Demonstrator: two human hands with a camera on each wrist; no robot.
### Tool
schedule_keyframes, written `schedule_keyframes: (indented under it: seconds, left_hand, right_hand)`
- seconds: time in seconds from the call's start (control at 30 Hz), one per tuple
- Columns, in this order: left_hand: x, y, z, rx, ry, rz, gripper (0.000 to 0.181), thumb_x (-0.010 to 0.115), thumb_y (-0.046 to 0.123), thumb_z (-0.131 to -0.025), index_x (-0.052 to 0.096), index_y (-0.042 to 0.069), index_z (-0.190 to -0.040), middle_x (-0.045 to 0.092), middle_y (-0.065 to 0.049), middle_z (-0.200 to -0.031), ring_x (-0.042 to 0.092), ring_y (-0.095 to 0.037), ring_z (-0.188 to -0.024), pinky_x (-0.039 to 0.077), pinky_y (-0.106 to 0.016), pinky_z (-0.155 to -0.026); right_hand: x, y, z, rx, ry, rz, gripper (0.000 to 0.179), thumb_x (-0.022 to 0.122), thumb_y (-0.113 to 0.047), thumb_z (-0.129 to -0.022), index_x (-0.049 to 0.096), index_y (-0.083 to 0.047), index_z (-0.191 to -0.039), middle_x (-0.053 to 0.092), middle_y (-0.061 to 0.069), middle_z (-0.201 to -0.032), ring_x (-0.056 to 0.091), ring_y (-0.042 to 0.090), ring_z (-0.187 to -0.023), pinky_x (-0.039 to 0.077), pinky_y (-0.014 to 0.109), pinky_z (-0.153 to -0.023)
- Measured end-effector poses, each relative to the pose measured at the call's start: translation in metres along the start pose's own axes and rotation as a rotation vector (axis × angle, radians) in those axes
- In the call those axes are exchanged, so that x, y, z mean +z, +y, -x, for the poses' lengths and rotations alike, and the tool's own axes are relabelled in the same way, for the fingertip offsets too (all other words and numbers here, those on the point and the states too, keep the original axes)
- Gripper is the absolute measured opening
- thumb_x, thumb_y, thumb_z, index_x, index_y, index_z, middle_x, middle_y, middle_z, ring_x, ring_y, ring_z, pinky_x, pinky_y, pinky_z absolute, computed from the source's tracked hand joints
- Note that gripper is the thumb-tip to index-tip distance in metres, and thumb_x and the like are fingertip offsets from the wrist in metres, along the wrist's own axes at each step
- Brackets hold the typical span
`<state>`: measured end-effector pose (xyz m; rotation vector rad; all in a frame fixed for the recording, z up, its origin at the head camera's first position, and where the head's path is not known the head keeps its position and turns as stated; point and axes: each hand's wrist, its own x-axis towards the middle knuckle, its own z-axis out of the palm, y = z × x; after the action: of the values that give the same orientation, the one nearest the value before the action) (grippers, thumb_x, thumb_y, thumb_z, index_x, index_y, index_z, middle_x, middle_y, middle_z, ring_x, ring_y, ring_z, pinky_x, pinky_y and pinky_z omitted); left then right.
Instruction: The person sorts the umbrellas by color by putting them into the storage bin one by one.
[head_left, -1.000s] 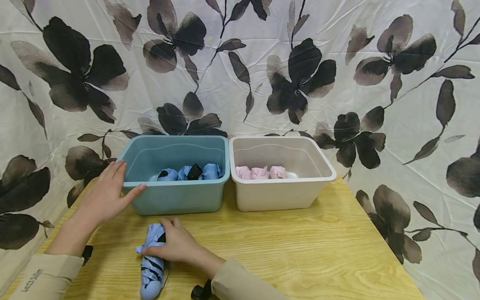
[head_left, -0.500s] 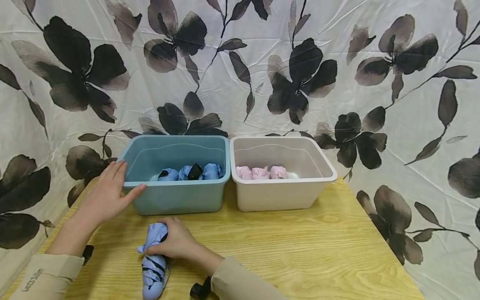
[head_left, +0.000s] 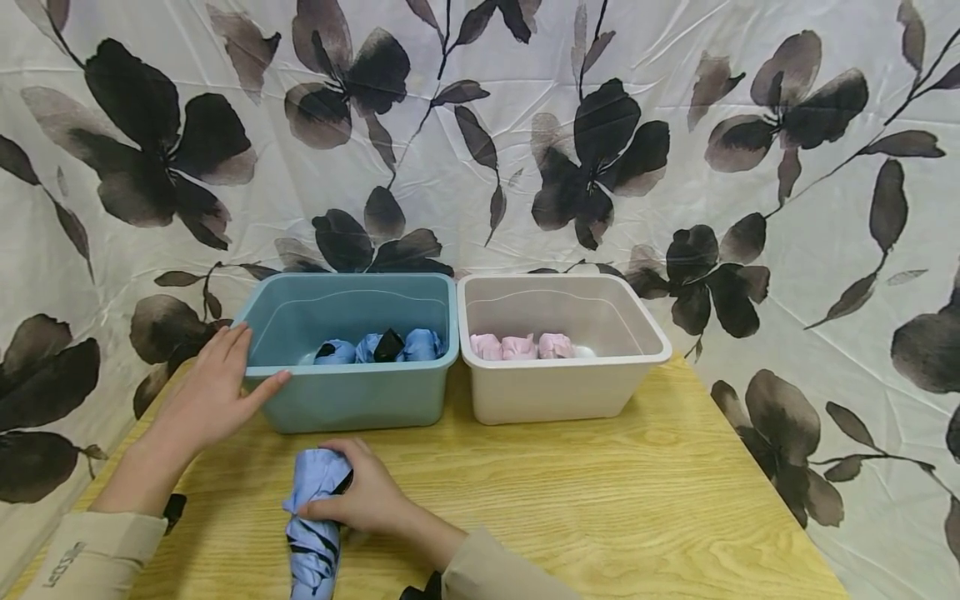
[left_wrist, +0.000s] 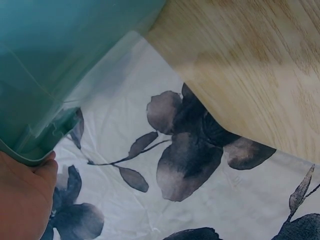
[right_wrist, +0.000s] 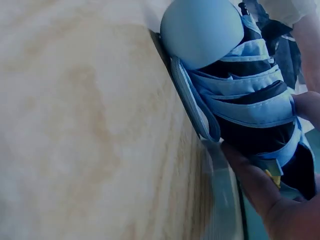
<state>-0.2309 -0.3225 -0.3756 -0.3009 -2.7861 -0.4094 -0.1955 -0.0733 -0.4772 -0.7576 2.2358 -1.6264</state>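
Note:
My right hand (head_left: 367,496) grips a folded blue umbrella (head_left: 318,475) with black bands near its upper end, in front of the teal bin (head_left: 360,402). Its lower end runs out of the head view. In the right wrist view the rounded light-blue handle end (right_wrist: 202,32) shows, with a strap loop (right_wrist: 192,100) beside it. Thumb and fingers lie on both sides of the fabric. My left hand (head_left: 206,396) rests at the bin's front left corner, fingers straight along the side and thumb over the front rim. Three rolled blue umbrellas (head_left: 423,344) lie inside that bin.
A white bin (head_left: 555,393) stands directly right of the teal one, with three rolled pink bundles (head_left: 517,347) in it. Both stand at the back of a wood-grain table (head_left: 600,500). A floral cloth (head_left: 465,208) hangs behind and at the sides.
The umbrella and my right hand have shifted slightly right, and the umbrella's handle end has gone below the head view's lower edge. My left hand stays on the bin.

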Motion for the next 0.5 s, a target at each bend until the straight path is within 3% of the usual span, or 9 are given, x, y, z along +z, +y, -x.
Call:
schedule_keyframes:
  seconds: [0.23, 0.5]
  left_hand:
    - [-0.001, 0.000, 0.000, -0.007, -0.004, -0.002, 0.098, 0.054, 0.056, -0.104, 0.017, -0.017, -0.158, 0.022, -0.041, -0.161, 0.012, -0.056, -0.153, 0.015, -0.074, -0.119]
    - [0.000, 0.000, -0.002, -0.012, -0.009, -0.008, 0.099, 0.054, 0.057, -0.104, 0.018, -0.017, -0.158, 0.022, -0.040, -0.161, 0.014, -0.057, -0.152, 0.017, -0.074, -0.118]
  right_hand:
    - [-0.002, -0.002, 0.010, -0.104, 0.055, -0.058, 0.070, 0.092, -0.022, -0.079, 0.060, -0.029, -0.141, 0.055, -0.016, -0.134, 0.052, 0.000, -0.121, 0.046, 0.024, -0.102]
    - [-0.015, -0.012, 0.019, -0.186, 0.065, -0.107, 0.070, 0.090, -0.019, -0.082, 0.057, -0.029, -0.143, 0.050, -0.014, -0.142, 0.049, 0.003, -0.130, 0.043, 0.028, -0.110]
